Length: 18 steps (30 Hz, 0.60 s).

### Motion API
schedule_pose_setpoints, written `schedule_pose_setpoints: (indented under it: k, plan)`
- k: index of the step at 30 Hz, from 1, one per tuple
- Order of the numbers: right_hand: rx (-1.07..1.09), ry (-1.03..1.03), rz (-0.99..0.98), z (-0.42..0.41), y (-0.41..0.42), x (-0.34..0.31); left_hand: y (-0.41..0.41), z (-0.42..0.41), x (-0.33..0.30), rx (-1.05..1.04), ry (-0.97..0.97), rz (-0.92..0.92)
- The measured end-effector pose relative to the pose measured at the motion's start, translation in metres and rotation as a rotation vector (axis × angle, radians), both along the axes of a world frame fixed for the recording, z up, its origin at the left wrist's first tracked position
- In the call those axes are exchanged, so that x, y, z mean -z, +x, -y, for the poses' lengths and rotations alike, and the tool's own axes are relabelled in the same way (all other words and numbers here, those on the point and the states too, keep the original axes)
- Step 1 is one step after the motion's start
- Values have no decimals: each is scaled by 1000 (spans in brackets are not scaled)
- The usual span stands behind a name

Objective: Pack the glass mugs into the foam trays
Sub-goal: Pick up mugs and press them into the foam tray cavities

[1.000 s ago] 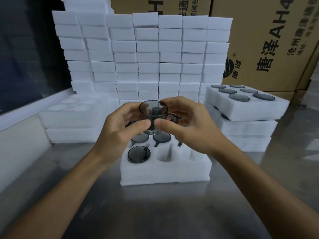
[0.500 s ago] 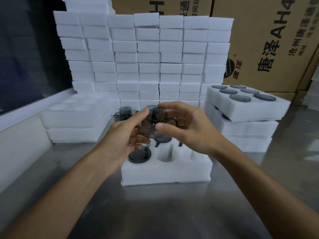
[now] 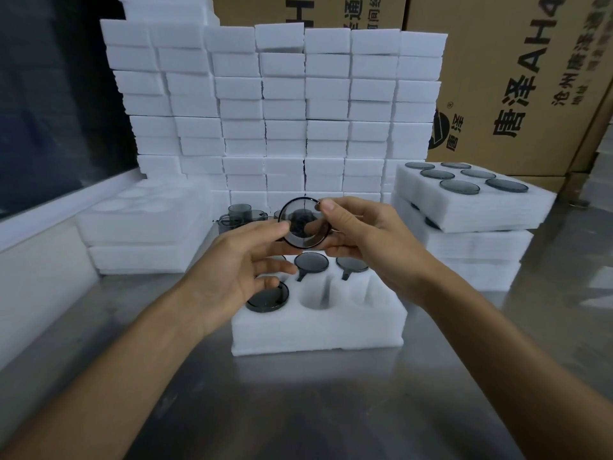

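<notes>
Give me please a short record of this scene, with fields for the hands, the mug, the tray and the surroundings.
mug in hand: smoked glass mug, tipped with its mouth toward the camera, above the tray
left hand: thumb and fingertips on the mug's left side
right hand: holds the mug's right side
tray: on the steel table; front middle pocket empty
full tray: six mugs, on a stack at right
behind: loose mugs, wall of foam blocks, cartons

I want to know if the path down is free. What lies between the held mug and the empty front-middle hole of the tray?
Head view: nothing lies between mug and hole except one packed mug in the back row.
</notes>
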State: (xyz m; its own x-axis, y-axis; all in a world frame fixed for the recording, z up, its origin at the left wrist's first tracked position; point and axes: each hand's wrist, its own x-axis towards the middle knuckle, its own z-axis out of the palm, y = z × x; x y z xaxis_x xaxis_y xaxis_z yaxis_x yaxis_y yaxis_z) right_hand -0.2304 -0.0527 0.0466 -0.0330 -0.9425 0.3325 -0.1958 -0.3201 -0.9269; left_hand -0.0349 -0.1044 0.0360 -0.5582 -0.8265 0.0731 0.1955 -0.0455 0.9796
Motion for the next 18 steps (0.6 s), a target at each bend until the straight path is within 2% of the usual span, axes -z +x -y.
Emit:
schedule_pose_setpoints:
  k: [7,11,15,18]
  plan:
    - [28,58,-37,1,-2,1,1,-1,0,11,-14,-26]
    - [70,5,-88,1,-2,1,-1,0,1,-40,-1,-57]
    - [154,-74,-180,-1,-5,-2,-1,4,5,-189,-95,-36]
    - [162,-50,-272,-4,-11,-7,-2,4,8,-299,-308,91]
